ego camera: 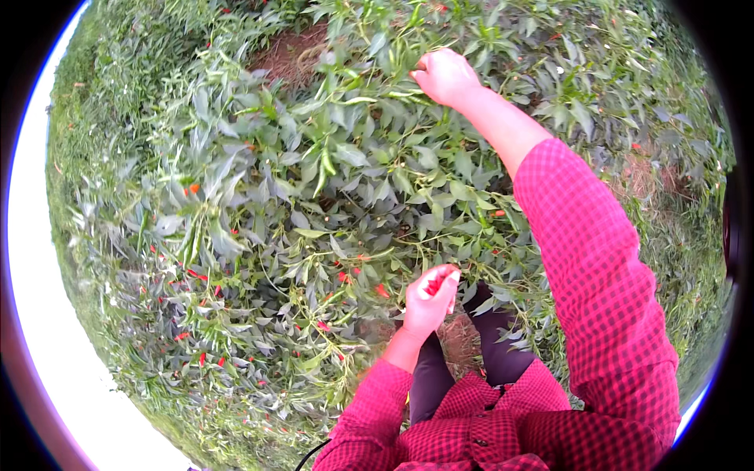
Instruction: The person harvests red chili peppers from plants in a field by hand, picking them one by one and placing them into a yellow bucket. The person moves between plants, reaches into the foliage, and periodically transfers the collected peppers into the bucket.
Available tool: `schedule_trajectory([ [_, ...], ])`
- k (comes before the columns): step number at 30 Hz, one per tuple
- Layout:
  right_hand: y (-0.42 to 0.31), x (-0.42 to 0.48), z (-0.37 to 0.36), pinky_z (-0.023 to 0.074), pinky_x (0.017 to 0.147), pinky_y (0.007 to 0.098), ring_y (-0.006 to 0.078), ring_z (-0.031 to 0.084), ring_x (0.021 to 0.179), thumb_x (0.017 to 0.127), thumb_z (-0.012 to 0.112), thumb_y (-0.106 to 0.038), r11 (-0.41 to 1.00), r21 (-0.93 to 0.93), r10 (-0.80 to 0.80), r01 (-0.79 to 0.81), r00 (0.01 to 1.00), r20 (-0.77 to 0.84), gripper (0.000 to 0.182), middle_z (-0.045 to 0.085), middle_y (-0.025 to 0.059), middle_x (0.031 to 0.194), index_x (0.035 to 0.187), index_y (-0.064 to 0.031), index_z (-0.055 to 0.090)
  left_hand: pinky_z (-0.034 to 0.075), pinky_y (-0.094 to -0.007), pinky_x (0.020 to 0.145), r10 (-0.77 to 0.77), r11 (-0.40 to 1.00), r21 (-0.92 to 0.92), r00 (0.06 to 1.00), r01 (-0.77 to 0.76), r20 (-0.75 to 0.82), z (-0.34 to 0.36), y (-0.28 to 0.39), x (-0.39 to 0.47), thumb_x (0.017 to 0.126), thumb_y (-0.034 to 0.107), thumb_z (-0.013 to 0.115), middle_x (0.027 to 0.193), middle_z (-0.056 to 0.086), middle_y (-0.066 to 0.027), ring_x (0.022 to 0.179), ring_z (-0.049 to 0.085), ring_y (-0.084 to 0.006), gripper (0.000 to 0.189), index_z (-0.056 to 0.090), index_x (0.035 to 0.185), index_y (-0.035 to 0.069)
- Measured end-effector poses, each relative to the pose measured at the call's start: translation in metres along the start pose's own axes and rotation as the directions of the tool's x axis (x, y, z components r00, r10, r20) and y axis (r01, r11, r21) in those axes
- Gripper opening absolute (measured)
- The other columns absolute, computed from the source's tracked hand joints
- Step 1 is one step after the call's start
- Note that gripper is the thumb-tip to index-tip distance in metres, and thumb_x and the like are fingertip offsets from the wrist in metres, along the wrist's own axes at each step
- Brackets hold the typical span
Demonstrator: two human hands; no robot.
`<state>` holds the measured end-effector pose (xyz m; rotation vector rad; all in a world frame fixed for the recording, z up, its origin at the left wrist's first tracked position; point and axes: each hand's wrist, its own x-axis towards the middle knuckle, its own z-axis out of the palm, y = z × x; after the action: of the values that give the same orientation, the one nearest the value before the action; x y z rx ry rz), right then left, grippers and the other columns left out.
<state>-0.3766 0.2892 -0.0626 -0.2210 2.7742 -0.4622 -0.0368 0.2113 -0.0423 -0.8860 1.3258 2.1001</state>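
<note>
Curled around several red chili peppers (433, 287), my left hand (425, 306) is palm up, low in front of my body. My right hand (446, 76) reaches far forward into the upper leaves of a chili plant (377, 153). Its fingers are bent inward, and whatever lies between them is hidden. Slender green chilies (358, 100) hang just left of that hand. More green chilies (327, 162) dangle nearer the middle of the plant.
Dense chili plants surround me, with red chilies (343, 277) scattered among the leaves on the left. Bare reddish soil (294, 53) shows at the top. My dark-clad legs (498, 335) stand against the foliage, and dry ground (654, 171) appears at right.
</note>
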Motion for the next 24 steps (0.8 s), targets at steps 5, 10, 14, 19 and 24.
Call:
schedule_trajectory([
  [5,-0.001,0.023,0.033,0.0491,0.08,0.0388,0.0294,0.063,0.088,0.082,0.055,-0.041,0.98,-0.156,-0.109,0.124,0.989,0.105,0.036,0.065,0.0144,0.091,0.094,-0.009,0.066,0.036,-0.0198,0.04,-0.028,0.998,-0.064,0.999,0.026,-0.035,-0.022,-0.019,-0.019,0.089,0.011,0.057,0.061,0.051,0.0023,0.045,0.044,-0.0037,0.013,0.06,0.097,0.0],
  [10,0.046,0.047,0.044,0.046,0.068,0.0431,0.0373,0.059,0.076,0.086,0.056,-0.036,0.967,-0.149,-0.206,0.205,0.979,0.006,0.035,0.062,0.02,0.079,0.086,-0.0016,0.062,0.036,-0.0197,0.04,-0.006,0.999,-0.038,1.0,0.005,-0.03,-0.033,-0.017,-0.03,0.088,0.015,0.06,0.062,0.053,0.0045,0.046,0.044,-0.0019,0.019,0.061,0.101,0.001],
  [14,0.05,0.051,0.061,0.0456,0.069,0.041,0.0344,0.06,0.076,0.086,0.056,-0.037,0.972,-0.159,-0.172,0.174,0.985,0.03,0.039,0.062,0.0208,0.081,0.084,0.0013,0.061,0.03,-0.0187,0.041,0.167,0.986,0.028,0.984,-0.165,-0.059,-0.045,-0.028,-0.038,0.089,0.014,0.058,0.059,0.048,0.0079,0.048,0.04,0.0011,0.016,0.061,0.096,0.0],
  [19,0.059,0.022,0.027,0.0406,0.071,0.0296,0.0141,0.054,0.081,0.088,0.053,-0.042,0.972,0.164,0.139,-0.168,0.974,0.177,0.041,0.061,0.0027,0.083,0.087,-0.0023,0.061,0.037,-0.025,0.049,0.355,0.919,0.192,0.935,-0.344,-0.024,-0.041,0.0,-0.063,0.084,0.021,0.063,0.057,0.052,0.0011,0.053,0.044,-0.0055,0.02,0.062,0.088,0.001],
  [24,0.049,-0.019,-0.028,0.0339,0.058,0.0256,0.0092,0.041,0.065,0.089,0.052,-0.044,0.941,0.325,0.023,-0.088,0.98,0.2,0.037,0.045,-0.0041,0.071,0.089,-0.0072,0.059,0.039,-0.028,0.047,0.405,0.873,0.198,0.888,-0.446,0.215,-0.041,0.03,-0.105,0.084,0.025,0.063,0.055,0.051,-0.0018,0.048,0.046,-0.0084,0.026,0.056,0.074,0.002],
])
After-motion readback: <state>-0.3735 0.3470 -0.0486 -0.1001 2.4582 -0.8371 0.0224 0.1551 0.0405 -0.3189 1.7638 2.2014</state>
